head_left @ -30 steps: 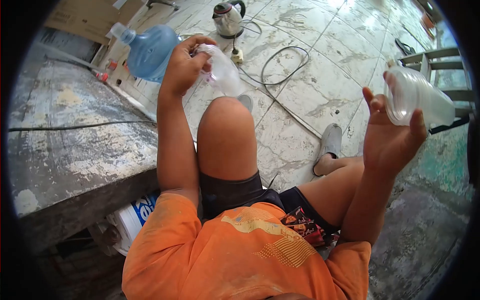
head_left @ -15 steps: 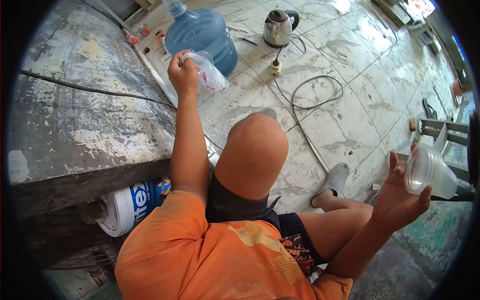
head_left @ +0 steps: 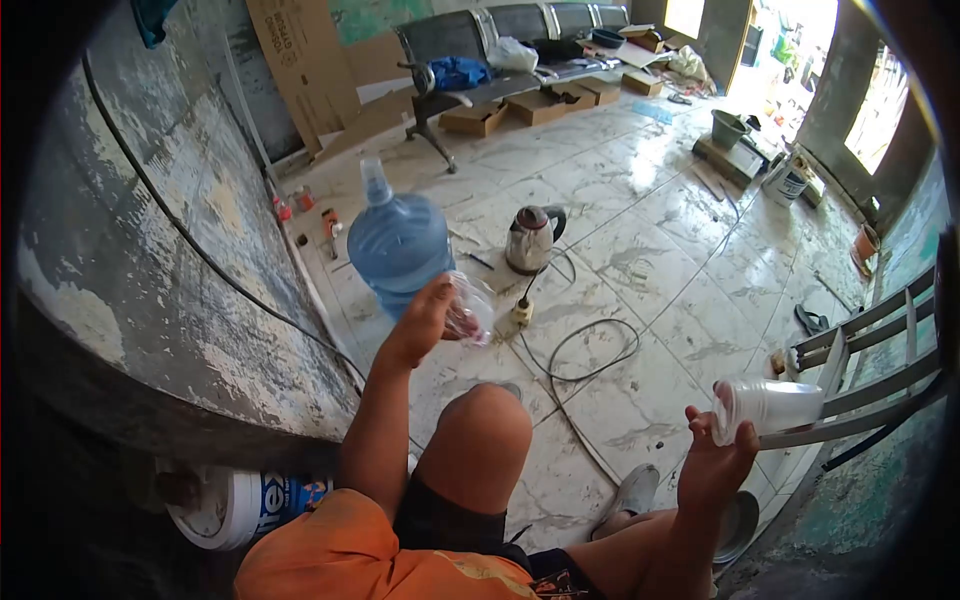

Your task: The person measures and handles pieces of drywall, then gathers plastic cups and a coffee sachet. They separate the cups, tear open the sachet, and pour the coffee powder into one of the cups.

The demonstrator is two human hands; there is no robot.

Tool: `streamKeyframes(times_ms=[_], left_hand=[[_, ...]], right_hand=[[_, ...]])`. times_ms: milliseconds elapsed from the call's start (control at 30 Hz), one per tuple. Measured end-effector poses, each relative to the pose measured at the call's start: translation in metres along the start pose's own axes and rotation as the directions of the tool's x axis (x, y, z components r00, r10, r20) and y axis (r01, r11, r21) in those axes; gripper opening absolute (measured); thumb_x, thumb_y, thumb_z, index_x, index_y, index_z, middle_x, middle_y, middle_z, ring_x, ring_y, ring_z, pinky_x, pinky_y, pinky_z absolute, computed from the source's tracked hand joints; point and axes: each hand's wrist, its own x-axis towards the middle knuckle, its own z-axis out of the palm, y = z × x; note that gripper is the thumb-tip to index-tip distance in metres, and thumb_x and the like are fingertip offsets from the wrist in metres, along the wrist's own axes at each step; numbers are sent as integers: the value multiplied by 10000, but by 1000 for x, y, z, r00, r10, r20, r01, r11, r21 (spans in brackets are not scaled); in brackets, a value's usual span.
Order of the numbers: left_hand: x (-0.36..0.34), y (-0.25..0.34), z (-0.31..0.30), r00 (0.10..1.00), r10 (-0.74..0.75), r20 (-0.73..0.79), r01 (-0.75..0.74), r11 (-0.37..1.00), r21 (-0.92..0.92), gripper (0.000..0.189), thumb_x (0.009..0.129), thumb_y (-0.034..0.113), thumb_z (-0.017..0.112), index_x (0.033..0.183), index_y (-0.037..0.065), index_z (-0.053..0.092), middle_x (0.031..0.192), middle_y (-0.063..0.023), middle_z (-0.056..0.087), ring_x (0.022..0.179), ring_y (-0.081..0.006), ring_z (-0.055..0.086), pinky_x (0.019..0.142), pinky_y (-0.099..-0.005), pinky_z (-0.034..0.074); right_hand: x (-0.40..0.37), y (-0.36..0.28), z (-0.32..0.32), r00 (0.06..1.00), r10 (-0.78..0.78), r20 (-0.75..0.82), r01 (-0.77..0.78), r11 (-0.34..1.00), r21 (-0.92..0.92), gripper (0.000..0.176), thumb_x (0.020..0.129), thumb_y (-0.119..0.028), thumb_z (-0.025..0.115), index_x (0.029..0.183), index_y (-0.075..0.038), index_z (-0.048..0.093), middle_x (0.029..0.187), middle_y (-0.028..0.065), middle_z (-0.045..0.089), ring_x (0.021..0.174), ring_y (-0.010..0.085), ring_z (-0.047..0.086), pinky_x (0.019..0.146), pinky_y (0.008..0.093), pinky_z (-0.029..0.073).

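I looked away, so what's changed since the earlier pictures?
The view tilted up, revealing the row of seats; any other movement is hard to separate from that. Nothing was taken or released: left hand still holds clear plastic, right hand stacked cups. Water jug and kettle stayed put.

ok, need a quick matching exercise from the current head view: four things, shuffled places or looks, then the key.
Things:
1. stacked clear cups
2. clear plastic wrap
3. kettle
4. water jug

Places or looks:
A. blue and see-through, standing on the floor
B. in the left hand
C. silvery with a dark handle
D. in the right hand

Pairs: 1-D, 2-B, 3-C, 4-A
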Motion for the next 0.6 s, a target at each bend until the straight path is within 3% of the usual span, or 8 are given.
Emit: streamKeyframes(times_ms=[100,133,267,333,400,533,567,600], left_hand=[[9,-10,21,973,-166,158,165,986,22,382,1034,320,438,1235,8,529,1022,-93,632,892,-192,677,725,-334,610],[6,-14,27,937,-21,348,-53,978,204,358,1034,300,435,1217,6,525,1039,-97,647,967,-198,667,721,-338,605],[-60,-6,89,726,-155,670,264,962,-64,347,1047,313,365,1182,41,533,998,-105,694,928,-215,697,736,-331,578],[-104,-7,113,703,-237,670,395,914,-92,382,1050,335,330,1204,40,518,969,-125,702,897,-212,710,731,-321,565],[-131,-20,124,649,-386,656,528,849,-24,432,1045,231,265,1285,-79,446,1077,-229,658,1018,-313,682,969,-392,540],[-137,-53,131,620,-474,626,478,860,178,424,1049,252,319,1291,-68,459,1100,-160,636,1006,-253,671,916,-341,524],[-135,-73,133,719,-422,552,427,895,128,455,1032,301,400,1268,-75,500,1077,-138,661,962,-160,653,811,-286,515],[-132,-87,131,721,-426,547,433,893,125,455,1032,301,400,1268,-75,500,1077,-138,661,962,-160,653,811,-286,515]], right_hand=[[-4,-3,-2,1000,-4,6,5,999,-45,676,889,-399,577,1402,-18,359,1270,176,567,716,163,612,948,461,434],[-6,-5,-3,1000,-14,7,14,999,-40,676,889,-399,577,1402,-18,359,1270,176,567,716,163,612,948,461,434],[-9,-13,-11,999,-25,-29,24,1000,-10,673,895,-395,577,1407,-25,345,1263,171,566,717,159,598,939,455,437],[-9,-19,-17,998,-19,-53,20,1000,12,671,898,-395,578,1410,-32,341,1261,169,565,718,158,591,936,455,439],[-10,-27,-23,996,-24,-87,27,999,32,662,901,-397,582,1414,-54,340,1267,165,559,731,157,580,928,449,441],[-11,-34,-29,994,-20,-110,24,999,36,656,903,-402,584,1415,-69,344,1274,165,552,739,160,574,928,442,437],[-12,-35,-30,993,-26,-113,29,999,23,659,903,-404,583,1416,-68,341,1280,167,549,743,162,573,930,440,435],[-12,-35,-32,993,-36,-115,38,999,13,662,903,-406,583,1417,-67,339,1285,170,545,747,164,572,933,438,432]])
